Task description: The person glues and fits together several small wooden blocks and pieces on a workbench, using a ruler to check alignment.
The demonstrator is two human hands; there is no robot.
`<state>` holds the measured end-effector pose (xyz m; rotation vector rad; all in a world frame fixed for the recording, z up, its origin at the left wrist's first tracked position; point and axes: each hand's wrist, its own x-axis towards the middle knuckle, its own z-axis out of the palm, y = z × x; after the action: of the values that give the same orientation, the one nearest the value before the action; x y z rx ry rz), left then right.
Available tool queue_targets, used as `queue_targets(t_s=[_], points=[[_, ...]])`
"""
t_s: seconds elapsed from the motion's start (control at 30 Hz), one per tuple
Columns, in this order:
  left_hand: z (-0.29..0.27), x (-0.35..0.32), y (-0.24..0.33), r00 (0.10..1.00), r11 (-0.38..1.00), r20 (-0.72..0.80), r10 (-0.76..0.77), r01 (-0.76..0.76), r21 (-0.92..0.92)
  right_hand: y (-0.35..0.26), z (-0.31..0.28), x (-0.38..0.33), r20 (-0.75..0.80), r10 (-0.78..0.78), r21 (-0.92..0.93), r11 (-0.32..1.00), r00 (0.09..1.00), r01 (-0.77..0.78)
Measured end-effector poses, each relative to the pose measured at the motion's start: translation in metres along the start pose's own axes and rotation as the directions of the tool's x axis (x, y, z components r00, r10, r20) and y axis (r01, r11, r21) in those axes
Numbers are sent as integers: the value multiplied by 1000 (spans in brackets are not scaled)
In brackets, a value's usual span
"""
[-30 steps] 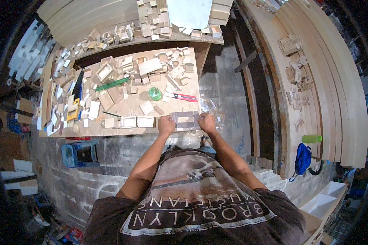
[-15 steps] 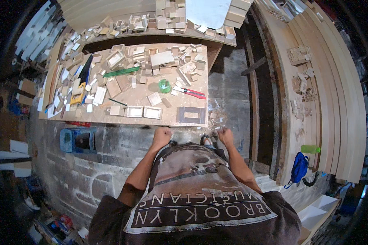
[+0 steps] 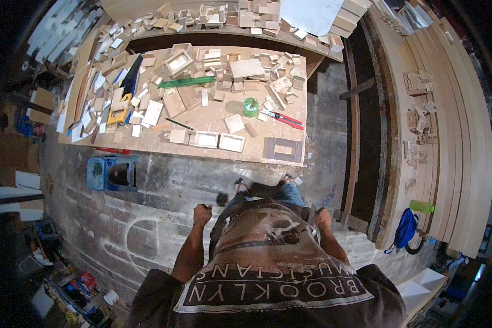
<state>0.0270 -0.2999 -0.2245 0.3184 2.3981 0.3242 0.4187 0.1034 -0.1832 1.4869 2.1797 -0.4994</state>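
Observation:
My left hand (image 3: 203, 214) hangs beside my left hip, curled into a loose fist with nothing visible in it. Beside the other hip is my right hand (image 3: 323, 218), its fingers also curled closed and no object showing. Both are apart from the wooden workbench (image 3: 164, 150) in front of me. Nearest on its front edge lie two small open wooden boxes (image 3: 206, 139) and a flat dark rectangular frame (image 3: 283, 150). Farther in are red-handled pliers or cutters (image 3: 285, 119), a green round container (image 3: 250, 107), a green strip (image 3: 186, 82) and a dark pencil-like stick (image 3: 179, 124).
Many small wooden blocks cover the bench, with a handsaw (image 3: 130, 79) with a yellow handle at left. A blue plastic stool (image 3: 97, 174) stands on the concrete floor (image 3: 164, 197). Long boards (image 3: 454, 136) run along the right, near a blue bag (image 3: 405, 229).
The bench has shifted farther from my body and rightward in view. Both hands have dropped back from near the bench edge to beside my hips, still closed.

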Motion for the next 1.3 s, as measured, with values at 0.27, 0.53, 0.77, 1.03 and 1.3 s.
queue_targets(t_s=[0.27, 0.53, 0.77, 1.03, 1.3], points=[[-2, 42, -42, 989, 996, 123, -80, 75, 45, -116, -117, 21, -285, 8, 220, 974, 958, 58], [-8, 26, -14, 990, 991, -68, 124, -120, 66, -268, -189, 41, -541, -577, 351, 506, 611, 788], [47, 2, -39, 993, 995, -95, 75, -81, -64, -383, -200, 38, -272, -884, 80, 374, 382, 924], [64, -38, -74, 990, 903, -55, -133, 99, -419, -407, -179, 39, -98, -889, 45, 446, 448, 894], [-19, 38, -106, 986, 960, -88, -141, 114, -257, -405, -168, 46, -143, -842, -11, 526, 520, 850]])
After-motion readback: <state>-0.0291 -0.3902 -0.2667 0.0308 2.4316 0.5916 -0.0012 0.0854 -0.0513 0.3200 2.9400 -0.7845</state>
